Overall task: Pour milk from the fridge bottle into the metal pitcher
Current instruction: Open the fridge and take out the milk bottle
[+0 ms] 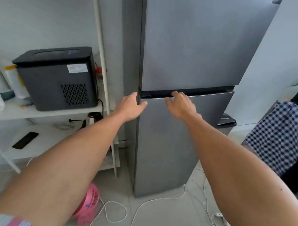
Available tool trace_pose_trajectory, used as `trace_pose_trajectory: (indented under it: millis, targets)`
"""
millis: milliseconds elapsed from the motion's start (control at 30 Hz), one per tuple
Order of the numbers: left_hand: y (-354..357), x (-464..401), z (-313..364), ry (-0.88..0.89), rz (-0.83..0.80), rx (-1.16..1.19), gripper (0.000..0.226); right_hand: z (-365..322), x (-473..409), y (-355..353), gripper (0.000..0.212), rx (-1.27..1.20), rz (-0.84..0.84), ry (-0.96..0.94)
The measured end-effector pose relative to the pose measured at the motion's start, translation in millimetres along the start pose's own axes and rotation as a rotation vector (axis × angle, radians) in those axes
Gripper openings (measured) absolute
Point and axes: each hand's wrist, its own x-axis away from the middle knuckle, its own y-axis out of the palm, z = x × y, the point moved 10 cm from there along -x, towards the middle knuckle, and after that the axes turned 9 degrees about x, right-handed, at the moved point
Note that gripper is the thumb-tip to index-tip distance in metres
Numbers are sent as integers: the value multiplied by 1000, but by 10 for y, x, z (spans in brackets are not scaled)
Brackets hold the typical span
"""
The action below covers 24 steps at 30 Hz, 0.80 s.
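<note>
A tall grey fridge (190, 44) stands straight ahead with both doors closed. My left hand (131, 107) is on the left edge of the lower door (168, 150), fingers around the side and thumb on the front. My right hand (179, 104) rests on the top edge of that lower door, fingers curled into the dark gap between the two doors. No milk bottle or metal pitcher is in view.
A white shelf unit (42, 112) on the left holds a black appliance (55, 79), a cup and a phone. A pink fan (88, 205) and white cables (145, 202) lie on the floor. A checked cloth (277, 135) hangs at the right.
</note>
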Motion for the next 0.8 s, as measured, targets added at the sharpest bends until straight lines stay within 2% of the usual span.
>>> trace_pose_trajectory:
  millis: [100, 267, 433, 500, 633, 800]
  targets:
    - [140, -218, -269, -40, -16, 59, 72, -36, -183, 225, 41, -15, -21, 36]
    - [425, -596, -618, -51, -6, 197, 70, -138, -440, 515, 41, -98, -17, 47]
    - [731, -931, -1021, -68, 7, 390, 46, -147, -669, 768, 48, -274, 21, 116]
    - [813, -973, -1077, -56, 1, 449, 49, -128, -721, 847, 54, -365, 33, 160]
    - [904, -1005, -1103, 0, -15, 466, 53, -56, -780, 929, 69, -472, 97, 202]
    - [926, -989, -1088, 9, 9, 439, 55, -6, -800, 906, 66, -414, 109, 223]
